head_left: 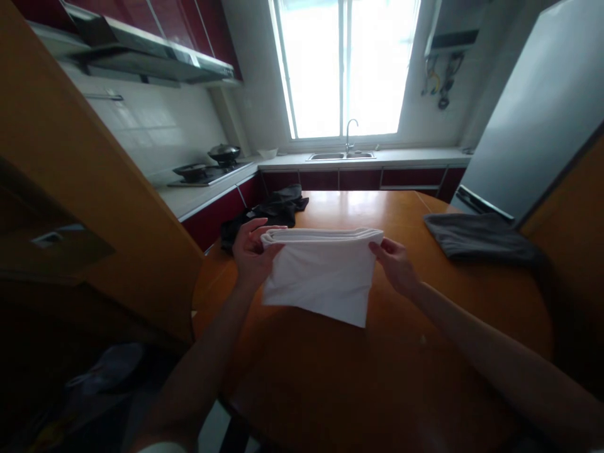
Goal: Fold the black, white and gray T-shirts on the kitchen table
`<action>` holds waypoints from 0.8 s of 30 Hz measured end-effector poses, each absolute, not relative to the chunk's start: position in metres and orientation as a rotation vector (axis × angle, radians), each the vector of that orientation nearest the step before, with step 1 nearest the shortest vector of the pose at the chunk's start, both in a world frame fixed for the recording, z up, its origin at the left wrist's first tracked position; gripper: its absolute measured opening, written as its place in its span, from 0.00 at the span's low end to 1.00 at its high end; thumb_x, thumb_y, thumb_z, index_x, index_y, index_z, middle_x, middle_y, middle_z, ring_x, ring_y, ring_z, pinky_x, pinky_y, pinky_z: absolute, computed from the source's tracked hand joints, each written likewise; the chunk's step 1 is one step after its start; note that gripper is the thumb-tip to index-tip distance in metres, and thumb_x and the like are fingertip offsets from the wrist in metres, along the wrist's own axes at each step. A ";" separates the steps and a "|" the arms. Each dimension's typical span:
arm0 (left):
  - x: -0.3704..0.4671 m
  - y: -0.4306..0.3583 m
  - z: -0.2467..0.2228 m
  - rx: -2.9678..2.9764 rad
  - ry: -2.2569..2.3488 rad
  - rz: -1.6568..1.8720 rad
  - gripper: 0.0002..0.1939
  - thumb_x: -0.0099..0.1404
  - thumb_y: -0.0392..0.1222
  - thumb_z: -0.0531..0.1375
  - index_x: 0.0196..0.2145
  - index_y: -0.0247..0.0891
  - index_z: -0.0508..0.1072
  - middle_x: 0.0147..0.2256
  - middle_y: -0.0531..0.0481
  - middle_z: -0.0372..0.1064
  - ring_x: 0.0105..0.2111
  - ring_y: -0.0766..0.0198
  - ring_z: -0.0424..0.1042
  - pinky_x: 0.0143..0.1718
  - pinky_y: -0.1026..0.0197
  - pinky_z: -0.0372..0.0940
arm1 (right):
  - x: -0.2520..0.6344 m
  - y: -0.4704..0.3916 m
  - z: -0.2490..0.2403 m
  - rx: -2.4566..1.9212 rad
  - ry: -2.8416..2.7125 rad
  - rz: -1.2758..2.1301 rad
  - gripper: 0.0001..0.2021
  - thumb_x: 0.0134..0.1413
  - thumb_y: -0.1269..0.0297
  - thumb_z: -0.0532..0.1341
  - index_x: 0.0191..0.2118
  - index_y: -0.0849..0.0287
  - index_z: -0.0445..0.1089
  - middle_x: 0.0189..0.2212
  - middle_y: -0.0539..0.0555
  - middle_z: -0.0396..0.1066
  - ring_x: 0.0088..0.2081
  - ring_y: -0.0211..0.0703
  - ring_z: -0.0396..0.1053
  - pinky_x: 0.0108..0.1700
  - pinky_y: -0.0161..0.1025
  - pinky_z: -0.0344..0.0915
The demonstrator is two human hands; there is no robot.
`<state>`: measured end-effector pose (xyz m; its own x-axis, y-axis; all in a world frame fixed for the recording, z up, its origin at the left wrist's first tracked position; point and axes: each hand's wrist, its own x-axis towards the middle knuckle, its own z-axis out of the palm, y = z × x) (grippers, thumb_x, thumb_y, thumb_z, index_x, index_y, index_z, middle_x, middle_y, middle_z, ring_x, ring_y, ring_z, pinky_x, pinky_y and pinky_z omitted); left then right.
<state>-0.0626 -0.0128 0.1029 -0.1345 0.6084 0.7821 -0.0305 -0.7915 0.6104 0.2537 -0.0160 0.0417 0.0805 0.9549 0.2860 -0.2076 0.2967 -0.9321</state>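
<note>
A folded white cloth point(323, 277) hangs between my two hands above the wooden table point(425, 384), its layered fold along the top. My left hand point(255, 251) pinches its upper left corner, thumb in front and fingers behind. At the upper right corner, my right hand point(395, 263) holds the fabric between thumb and fingers. The cloth's lower edge slants down toward the right; whether it touches the tabletop I cannot tell.
Dark crumpled clothing point(278, 206) lies at the table's back left, and a folded grey cloth point(479, 238) at its right. Beyond are a sink point(328, 156), a stove with pans point(224, 153) and a large pale appliance point(533, 113) at the right.
</note>
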 end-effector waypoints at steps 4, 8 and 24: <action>-0.048 -0.006 0.115 1.672 0.651 1.932 0.33 0.50 0.41 0.77 0.52 0.43 0.72 0.44 0.47 0.80 0.39 0.60 0.80 0.37 0.64 0.74 | 0.287 -0.025 0.072 -0.890 -1.137 0.776 0.15 0.48 0.50 0.73 0.37 0.54 0.80 0.33 0.51 0.79 0.35 0.45 0.73 0.40 0.42 0.69; -0.017 0.004 0.131 1.697 0.652 1.745 0.40 0.49 0.43 0.77 0.59 0.44 0.70 0.52 0.41 0.76 0.45 0.55 0.79 0.40 0.62 0.75 | 0.331 -0.031 0.096 -0.892 -1.130 0.527 0.11 0.48 0.51 0.73 0.35 0.50 0.80 0.32 0.49 0.78 0.36 0.46 0.74 0.39 0.43 0.70; 0.201 0.051 0.146 1.654 0.367 1.610 0.28 0.50 0.40 0.76 0.49 0.43 0.75 0.36 0.51 0.79 0.36 0.60 0.79 0.39 0.60 0.75 | 0.523 -0.075 0.118 -0.959 -0.995 0.185 0.12 0.44 0.52 0.75 0.34 0.49 0.80 0.34 0.49 0.79 0.36 0.49 0.75 0.37 0.46 0.73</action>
